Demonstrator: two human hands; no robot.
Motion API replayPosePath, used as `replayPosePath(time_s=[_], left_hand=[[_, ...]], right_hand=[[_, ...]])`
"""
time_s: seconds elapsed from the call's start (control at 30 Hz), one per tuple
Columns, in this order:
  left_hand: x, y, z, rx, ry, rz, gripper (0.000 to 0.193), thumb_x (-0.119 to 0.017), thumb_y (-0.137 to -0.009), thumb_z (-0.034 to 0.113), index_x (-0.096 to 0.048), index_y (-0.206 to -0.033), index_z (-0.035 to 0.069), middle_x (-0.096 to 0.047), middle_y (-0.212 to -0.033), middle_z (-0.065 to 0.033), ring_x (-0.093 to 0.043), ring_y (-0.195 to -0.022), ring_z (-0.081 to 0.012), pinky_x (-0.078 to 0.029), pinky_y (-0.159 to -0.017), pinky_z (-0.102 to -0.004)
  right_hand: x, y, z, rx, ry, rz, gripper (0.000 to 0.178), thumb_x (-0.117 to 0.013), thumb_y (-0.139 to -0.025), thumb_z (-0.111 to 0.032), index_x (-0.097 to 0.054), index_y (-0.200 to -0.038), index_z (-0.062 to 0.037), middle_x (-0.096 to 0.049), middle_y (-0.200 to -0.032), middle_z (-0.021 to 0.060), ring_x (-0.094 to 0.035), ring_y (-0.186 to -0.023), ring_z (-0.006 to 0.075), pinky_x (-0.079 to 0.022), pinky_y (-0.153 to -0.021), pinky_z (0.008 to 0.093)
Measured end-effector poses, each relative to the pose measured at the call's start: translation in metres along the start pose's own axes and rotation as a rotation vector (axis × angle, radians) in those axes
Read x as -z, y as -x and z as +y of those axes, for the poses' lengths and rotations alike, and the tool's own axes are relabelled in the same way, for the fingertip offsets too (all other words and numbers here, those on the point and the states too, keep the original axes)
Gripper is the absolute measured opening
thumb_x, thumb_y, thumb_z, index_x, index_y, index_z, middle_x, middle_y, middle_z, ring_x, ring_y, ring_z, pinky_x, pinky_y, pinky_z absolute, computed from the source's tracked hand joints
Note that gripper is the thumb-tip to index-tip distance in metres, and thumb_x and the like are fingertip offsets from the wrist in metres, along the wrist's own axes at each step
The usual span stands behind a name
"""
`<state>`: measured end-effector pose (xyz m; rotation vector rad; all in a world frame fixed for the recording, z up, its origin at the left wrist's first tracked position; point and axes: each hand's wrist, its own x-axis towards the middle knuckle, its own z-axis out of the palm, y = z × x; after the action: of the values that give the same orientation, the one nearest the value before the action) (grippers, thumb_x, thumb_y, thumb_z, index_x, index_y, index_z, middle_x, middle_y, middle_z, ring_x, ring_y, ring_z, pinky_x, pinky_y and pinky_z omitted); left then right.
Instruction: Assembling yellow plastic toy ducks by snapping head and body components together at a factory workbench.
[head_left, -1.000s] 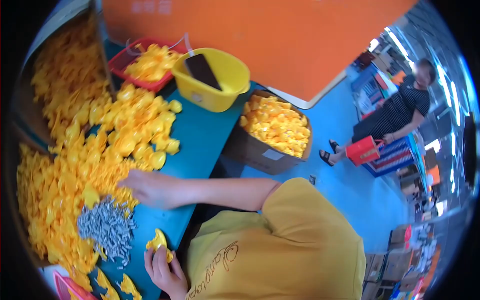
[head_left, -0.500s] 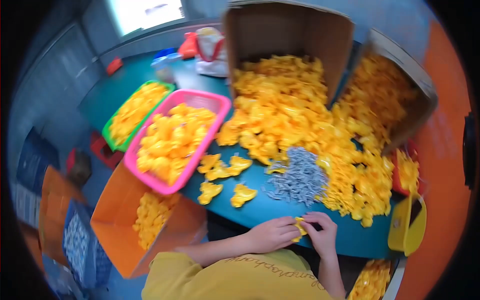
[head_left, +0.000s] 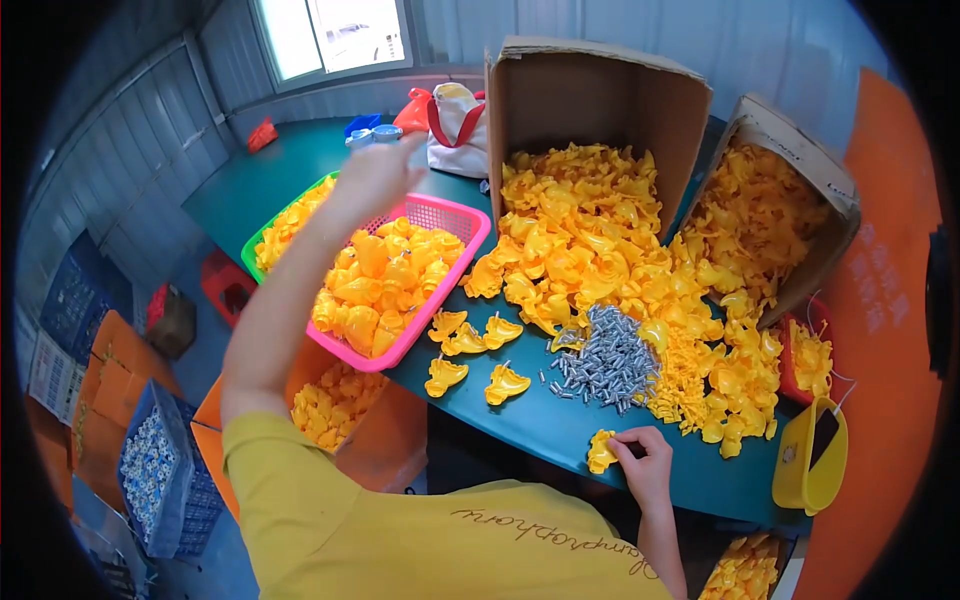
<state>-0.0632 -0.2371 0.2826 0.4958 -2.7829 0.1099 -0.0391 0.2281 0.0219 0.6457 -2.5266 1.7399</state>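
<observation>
Bare counter (head_left: pixel 718 480) along the near edge flanks your right hand (head_left: pixel 648 460), which pinches a yellow piece (head_left: pixel 600 453) at its left; your left hand (head_left: pixel 383 176), farther off: grasp cannot be told.

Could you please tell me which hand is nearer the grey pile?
The right hand is nearer: just this side of the grey pile, holding a yellow piece. The left hand is far to its left, near the pink basket.

R hand (head_left: pixel 648 462) pinching yel. part (head_left: pixel 600 455) over table (head_left: pixel 535 420) edge; L hand (head_left: pixel 382 175) up nr pink basket (head_left: pixel 445 216), grip unclear. Grey pins (head_left: pixel 605 365) piled beside yel. heap (head_left: pixel 570 265).
</observation>
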Motion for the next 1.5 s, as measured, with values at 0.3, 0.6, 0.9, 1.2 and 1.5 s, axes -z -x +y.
replayPosePath(time_s=[0.3, 0.6, 0.9, 1.2, 1.5], left_hand=[[-0.084, -0.155, -0.110, 0.244, -0.269, -0.158, 0.043, -0.046, -0.105, 0.025, -0.054, -0.147, 0.024, -0.067, -0.137, -0.0064, -0.066, -0.123, -0.0297, -0.055, -0.098, -0.0433], [-0.129, -0.238, -0.125, 0.680, 0.020, -0.389, 0.058, -0.047, -0.106, 0.021, -0.036, -0.158, 0.042, -0.041, -0.163, 0.0061, -0.045, -0.146, -0.0193, -0.038, -0.119, -0.0348], [-0.130, -0.246, -0.112, 0.555, -0.288, -0.399, 0.056, -0.046, -0.107, 0.026, -0.034, -0.159, 0.042, -0.040, -0.163, 0.0068, -0.045, -0.146, -0.0193, -0.039, -0.118, -0.0360], [-0.058, -0.229, -0.108, -0.344, -0.680, -0.113, 0.031, -0.063, -0.093, 0.028, -0.078, -0.079, 0.005, -0.073, -0.087, -0.0206, -0.072, -0.081, -0.0366, -0.057, -0.072, -0.0474], [-0.075, 0.147, 0.146, -1.177, 0.642, -0.204, 0.027, -0.076, -0.082, 0.018, -0.074, -0.107, 0.008, -0.073, -0.106, -0.0039, -0.070, -0.096, -0.0222, -0.059, -0.081, -0.0328]], right_hand=[[0.001, 0.003, -0.002, 0.041, 0.046, -0.008, 0.010, -0.082, -0.080, -0.005, -0.074, -0.084, -0.0030, -0.067, -0.077, 0.0056, -0.063, -0.074, 0.0195, -0.051, -0.065, 0.0310], [0.003, -0.009, -0.011, -0.008, 0.059, -0.042, 0.011, -0.084, -0.079, -0.008, -0.074, -0.082, -0.0036, -0.067, -0.076, 0.0056, -0.063, -0.073, 0.0188, -0.051, -0.062, 0.0309], [0.005, 0.002, -0.010, 0.021, 0.080, -0.066, 0.012, -0.084, -0.078, -0.006, -0.074, -0.082, -0.0026, -0.072, -0.081, 0.0060, -0.064, -0.078, 0.0211, -0.051, -0.067, 0.0318], [0.006, -0.004, 0.003, 0.079, 0.057, -0.072, 0.012, -0.081, -0.079, -0.004, -0.070, -0.080, -0.0050, -0.066, -0.081, 0.0085, -0.062, -0.077, 0.0251, -0.049, -0.068, 0.0345], [0.000, -0.015, 0.005, 0.054, 0.075, -0.044, 0.012, -0.083, -0.079, -0.005, -0.075, -0.088, -0.0034, -0.071, -0.085, 0.0064, -0.065, -0.080, 0.0228, -0.050, -0.071, 0.0331]])
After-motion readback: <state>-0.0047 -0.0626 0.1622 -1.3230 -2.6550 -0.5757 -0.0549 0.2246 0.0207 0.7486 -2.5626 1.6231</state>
